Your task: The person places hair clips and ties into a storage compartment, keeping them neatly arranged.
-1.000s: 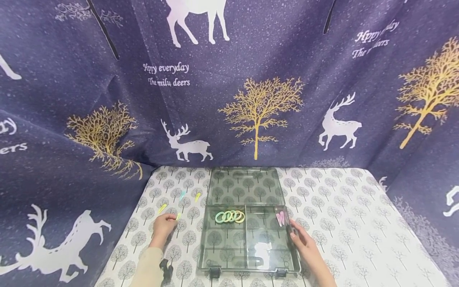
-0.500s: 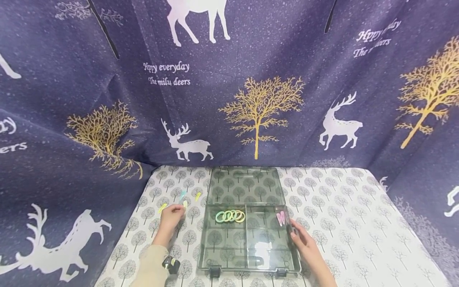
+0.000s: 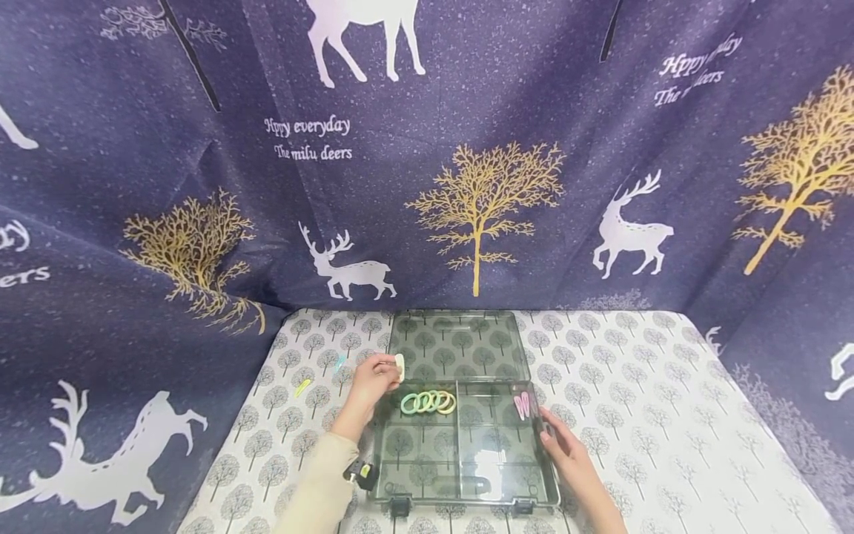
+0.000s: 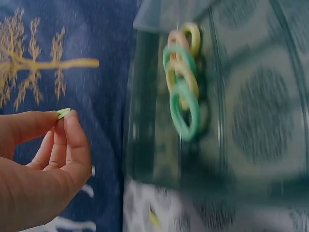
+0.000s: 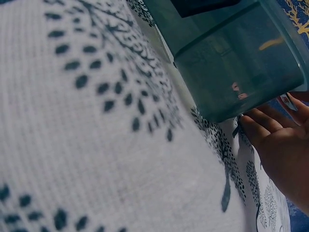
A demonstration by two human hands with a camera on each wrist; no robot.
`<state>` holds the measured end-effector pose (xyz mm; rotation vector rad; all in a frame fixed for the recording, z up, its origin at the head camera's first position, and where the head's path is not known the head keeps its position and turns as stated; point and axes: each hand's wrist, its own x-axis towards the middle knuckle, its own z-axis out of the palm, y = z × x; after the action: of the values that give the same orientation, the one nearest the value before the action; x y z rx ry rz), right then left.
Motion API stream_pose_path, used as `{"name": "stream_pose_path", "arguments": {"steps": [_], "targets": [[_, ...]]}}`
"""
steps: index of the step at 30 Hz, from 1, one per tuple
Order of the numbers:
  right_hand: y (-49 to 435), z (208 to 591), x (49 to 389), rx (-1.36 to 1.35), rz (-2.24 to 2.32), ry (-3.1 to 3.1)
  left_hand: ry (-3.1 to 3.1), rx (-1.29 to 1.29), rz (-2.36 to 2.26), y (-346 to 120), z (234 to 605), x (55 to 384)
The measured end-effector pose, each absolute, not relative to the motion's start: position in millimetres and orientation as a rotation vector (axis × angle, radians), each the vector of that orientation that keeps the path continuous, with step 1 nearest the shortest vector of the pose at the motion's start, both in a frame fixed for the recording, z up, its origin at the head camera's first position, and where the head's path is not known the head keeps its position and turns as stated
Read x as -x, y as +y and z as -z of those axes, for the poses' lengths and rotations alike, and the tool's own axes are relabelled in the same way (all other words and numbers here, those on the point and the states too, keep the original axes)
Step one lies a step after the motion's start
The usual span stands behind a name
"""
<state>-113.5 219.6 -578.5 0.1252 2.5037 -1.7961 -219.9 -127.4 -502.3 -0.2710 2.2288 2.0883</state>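
My left hand [image 3: 372,380] pinches a pale green hair clip [image 4: 63,113] between thumb and fingertips, above the left edge of the box's lid. The see-through grey-green organizer box [image 3: 416,475] has its lid [image 3: 460,345] laid back. Several pastel hair ties [image 3: 427,403] overlap in a row at the back of its left compartment. Two pink hair clips [image 3: 522,405] lie in the back right corner of the right compartment. My right hand [image 3: 567,454] touches the box's outer right wall, its fingers extended along it.
On the table left of the box lie a yellow hair clip [image 3: 303,388] and a light blue hair clip [image 3: 340,363]. A divider [image 3: 457,445] splits the box, and two latches [image 3: 399,506] sit on its front edge. A dark curtain [image 3: 427,222] hangs behind the table.
My left hand has lifted the pale green hair clip and carried it right, to the lid's left edge. It now covers where another yellow clip lay. My right hand stays by the box.
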Motion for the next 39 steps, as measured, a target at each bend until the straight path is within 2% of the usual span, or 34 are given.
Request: {"name": "stream_pose_path", "arguments": {"steps": [18, 39], "targets": [[219, 576, 115, -0.113, 1.819, 2.481, 1.944, 0.089, -2.179, -25, 495, 219], [218, 576, 114, -0.13, 1.802, 2.479, 1.78, 0.228, -2.184, 58, 526, 198]]}}
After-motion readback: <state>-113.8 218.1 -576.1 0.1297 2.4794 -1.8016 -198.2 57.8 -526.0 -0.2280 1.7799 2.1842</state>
